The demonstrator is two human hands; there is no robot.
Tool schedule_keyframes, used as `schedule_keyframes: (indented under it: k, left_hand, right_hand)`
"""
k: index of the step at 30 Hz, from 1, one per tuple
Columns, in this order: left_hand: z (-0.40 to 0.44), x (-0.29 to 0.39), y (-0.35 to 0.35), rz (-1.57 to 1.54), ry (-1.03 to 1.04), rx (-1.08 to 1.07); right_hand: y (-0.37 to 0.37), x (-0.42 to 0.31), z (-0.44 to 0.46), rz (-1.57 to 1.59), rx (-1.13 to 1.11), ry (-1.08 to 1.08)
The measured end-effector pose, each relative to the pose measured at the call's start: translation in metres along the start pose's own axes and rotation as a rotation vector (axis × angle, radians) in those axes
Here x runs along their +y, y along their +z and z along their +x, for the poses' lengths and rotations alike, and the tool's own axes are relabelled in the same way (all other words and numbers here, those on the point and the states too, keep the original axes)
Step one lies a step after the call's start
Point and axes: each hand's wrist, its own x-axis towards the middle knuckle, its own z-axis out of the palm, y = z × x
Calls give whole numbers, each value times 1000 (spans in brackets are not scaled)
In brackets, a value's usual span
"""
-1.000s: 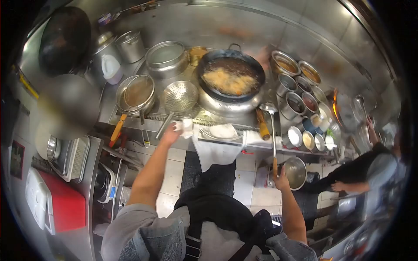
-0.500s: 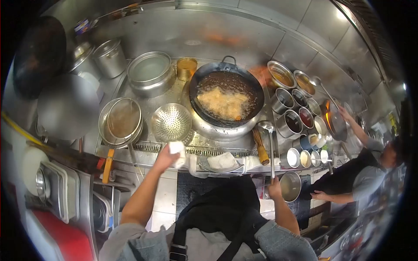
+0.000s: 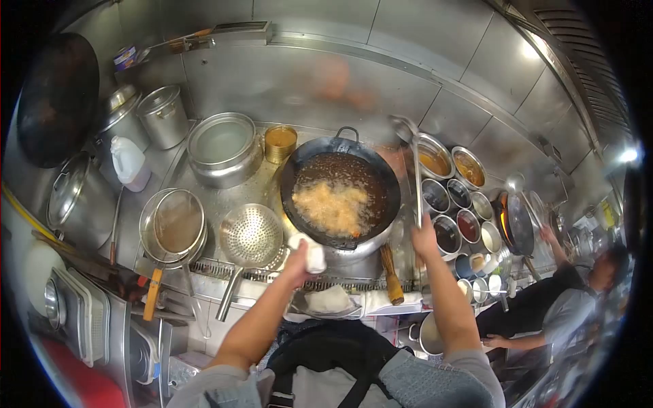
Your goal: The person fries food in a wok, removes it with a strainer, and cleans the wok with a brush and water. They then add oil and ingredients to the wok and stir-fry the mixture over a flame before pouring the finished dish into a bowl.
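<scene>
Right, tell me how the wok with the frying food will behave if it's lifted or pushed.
The wok would probably feel heavy, since it holds a wide pool of dark oil and frying food. A push could make the bubbling oil slosh toward the rim. It may also rock, as it sits on a rounded metal support.

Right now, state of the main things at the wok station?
Left hand: closed on white cloth
White cloth: bunched, held
Right hand: closed on ladle
Ladle: held, clear of the wok
Wok: dark liquid bubbling around golden food
Skimmer: set down, unheld
Brush: unheld
Far-left stockpot: lidded
</scene>
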Motion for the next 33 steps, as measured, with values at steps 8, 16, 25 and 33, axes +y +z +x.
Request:
schedule_keyframes:
  k: [8, 16, 25, 33]
  left_hand:
    - [58, -11, 82, -251, -103, 148]
    - [54, -41, 120, -389, 231, 316]
    - [33, -40, 115, -451, 250, 244]
    - [-12, -19, 116, -570, 208, 244]
  right_hand:
    - [-18, -74, 151, -532, -425, -187]
    - [-57, -82, 189, -573, -647, -383]
    - [-81, -101, 187, -462, -778, -230]
    - [-90, -137, 166, -406, -806, -217]
